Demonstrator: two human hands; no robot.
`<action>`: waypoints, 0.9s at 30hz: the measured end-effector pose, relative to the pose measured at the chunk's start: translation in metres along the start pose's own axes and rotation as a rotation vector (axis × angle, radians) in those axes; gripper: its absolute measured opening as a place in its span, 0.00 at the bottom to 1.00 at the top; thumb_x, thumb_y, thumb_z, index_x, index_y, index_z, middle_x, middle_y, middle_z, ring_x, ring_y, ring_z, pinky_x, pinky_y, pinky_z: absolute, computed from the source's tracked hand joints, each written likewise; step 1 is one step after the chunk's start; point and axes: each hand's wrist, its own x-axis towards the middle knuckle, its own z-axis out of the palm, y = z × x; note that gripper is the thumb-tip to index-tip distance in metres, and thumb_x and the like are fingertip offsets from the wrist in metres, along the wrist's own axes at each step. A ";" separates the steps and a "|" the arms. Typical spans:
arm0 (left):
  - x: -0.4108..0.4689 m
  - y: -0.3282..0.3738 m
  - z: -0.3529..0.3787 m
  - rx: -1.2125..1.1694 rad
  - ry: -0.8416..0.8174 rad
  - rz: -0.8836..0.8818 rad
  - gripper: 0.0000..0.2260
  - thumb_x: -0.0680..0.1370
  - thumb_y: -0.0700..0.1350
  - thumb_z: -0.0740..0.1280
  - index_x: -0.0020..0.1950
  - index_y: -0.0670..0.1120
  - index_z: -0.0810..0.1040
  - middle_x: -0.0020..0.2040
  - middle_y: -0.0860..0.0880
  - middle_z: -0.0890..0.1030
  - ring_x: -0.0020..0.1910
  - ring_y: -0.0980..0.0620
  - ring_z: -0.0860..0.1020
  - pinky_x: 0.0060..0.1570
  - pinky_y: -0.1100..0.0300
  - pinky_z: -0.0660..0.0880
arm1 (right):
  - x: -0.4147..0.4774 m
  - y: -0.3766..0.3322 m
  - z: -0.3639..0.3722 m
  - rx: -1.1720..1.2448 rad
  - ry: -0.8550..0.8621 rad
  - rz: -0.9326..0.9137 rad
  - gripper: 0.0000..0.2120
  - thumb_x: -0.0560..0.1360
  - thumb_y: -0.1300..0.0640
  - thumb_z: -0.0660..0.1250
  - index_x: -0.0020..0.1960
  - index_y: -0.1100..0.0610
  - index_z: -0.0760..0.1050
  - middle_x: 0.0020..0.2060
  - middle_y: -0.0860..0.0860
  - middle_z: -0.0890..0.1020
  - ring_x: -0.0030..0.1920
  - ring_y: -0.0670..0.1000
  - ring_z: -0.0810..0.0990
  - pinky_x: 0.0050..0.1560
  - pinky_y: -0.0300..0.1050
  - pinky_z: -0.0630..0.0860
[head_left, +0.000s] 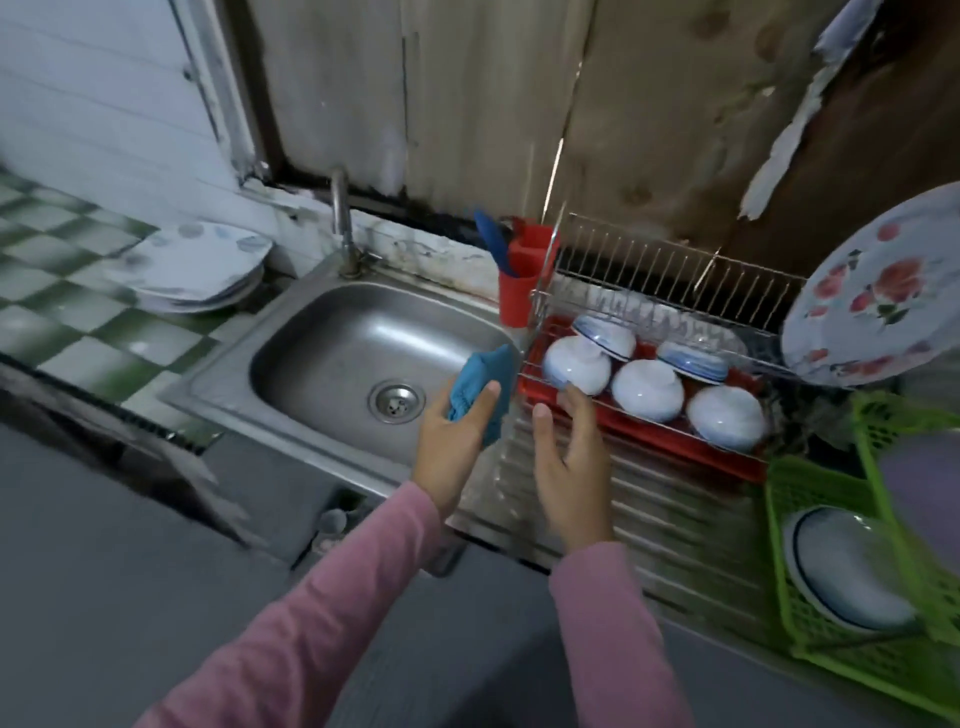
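My left hand (457, 441) grips a crumpled blue cloth (483, 382) over the right edge of the steel sink (332, 364). My right hand (566, 457) is open, fingers spread, its fingertips just at the nearest upturned white bowl (576, 364) in the wire dish rack (670, 270). Several more white and blue-rimmed bowls lie upside down in the rack over a red drip tray (675, 436). Both sleeves are pink.
A tap (343, 218) stands behind the sink. A red utensil holder (524, 275) hangs on the rack's left end. A flowered plate (878, 291) leans at right. Green baskets (831, 649) hold a bowl at lower right. Stacked plates (202, 270) sit on the checked counter at left.
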 end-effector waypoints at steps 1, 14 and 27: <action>-0.003 0.001 -0.021 0.008 0.020 -0.010 0.11 0.80 0.44 0.67 0.61 0.44 0.78 0.48 0.48 0.83 0.43 0.55 0.82 0.43 0.62 0.80 | -0.009 -0.005 0.018 0.020 -0.062 0.026 0.25 0.81 0.45 0.60 0.75 0.53 0.65 0.71 0.49 0.72 0.71 0.47 0.70 0.68 0.41 0.67; -0.018 0.032 -0.272 0.047 0.382 0.031 0.11 0.80 0.44 0.67 0.62 0.46 0.78 0.50 0.48 0.81 0.43 0.57 0.79 0.42 0.65 0.76 | -0.077 -0.065 0.219 0.090 -0.461 0.118 0.12 0.83 0.47 0.60 0.64 0.47 0.72 0.57 0.43 0.78 0.61 0.45 0.76 0.56 0.31 0.69; 0.097 0.065 -0.404 0.017 0.515 0.014 0.11 0.80 0.44 0.66 0.63 0.48 0.77 0.48 0.51 0.81 0.46 0.53 0.79 0.44 0.61 0.76 | -0.021 -0.104 0.388 0.124 -0.552 0.187 0.14 0.84 0.49 0.58 0.67 0.50 0.71 0.58 0.43 0.77 0.59 0.42 0.74 0.48 0.22 0.66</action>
